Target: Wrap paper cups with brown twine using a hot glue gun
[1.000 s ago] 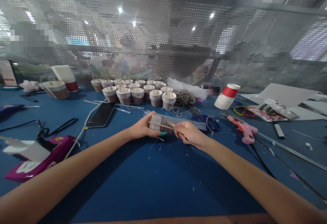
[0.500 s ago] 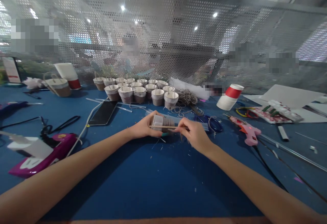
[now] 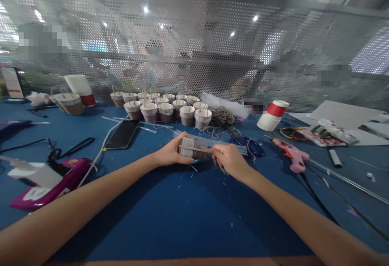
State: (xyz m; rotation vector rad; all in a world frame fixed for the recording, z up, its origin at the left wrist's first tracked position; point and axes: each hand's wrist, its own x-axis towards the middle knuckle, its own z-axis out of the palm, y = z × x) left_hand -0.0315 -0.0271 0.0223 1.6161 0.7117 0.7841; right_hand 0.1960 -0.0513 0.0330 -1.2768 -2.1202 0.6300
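My left hand (image 3: pixel 171 154) is wrapped round a small paper cup (image 3: pixel 192 148) lying on its side, partly wound with brown twine. My right hand (image 3: pixel 228 158) is closed in a pinch on a thin twine strand (image 3: pixel 194 149) that runs across the cup. Both hands meet just above the blue table (image 3: pixel 188 213), near its middle.
Behind the hands stand several twine-wrapped cups (image 3: pixel 165 110), a loose twine heap (image 3: pixel 221 117), blue scissors (image 3: pixel 249 146) and a black phone (image 3: pixel 122 134). A pink glue gun (image 3: pixel 291 154) and a red-banded cup stack (image 3: pixel 271 115) lie right. A magenta glue gun (image 3: pixel 50 185) lies left. A perforated metal screen closes the back.
My right hand has shifted slightly along the cup while keeping the strand pinched. The left hand stays on the cup, which has turned a little.
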